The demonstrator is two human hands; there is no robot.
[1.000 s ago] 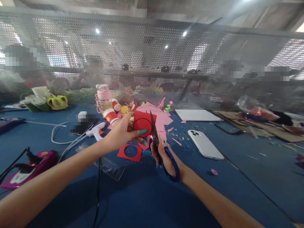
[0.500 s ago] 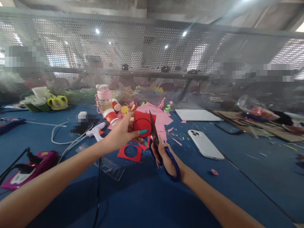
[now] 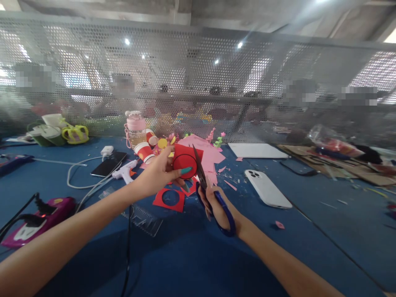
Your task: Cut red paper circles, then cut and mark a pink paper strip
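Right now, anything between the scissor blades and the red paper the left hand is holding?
Nothing visible. The scissors in the right hand have their blades at the right edge of the red paper, which the left hand pinches above the table.

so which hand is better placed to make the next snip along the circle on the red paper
Right. The right hand holds the blue-handled scissors, blades at the edge of the red paper. The left hand is pinching that paper and holds no blade.
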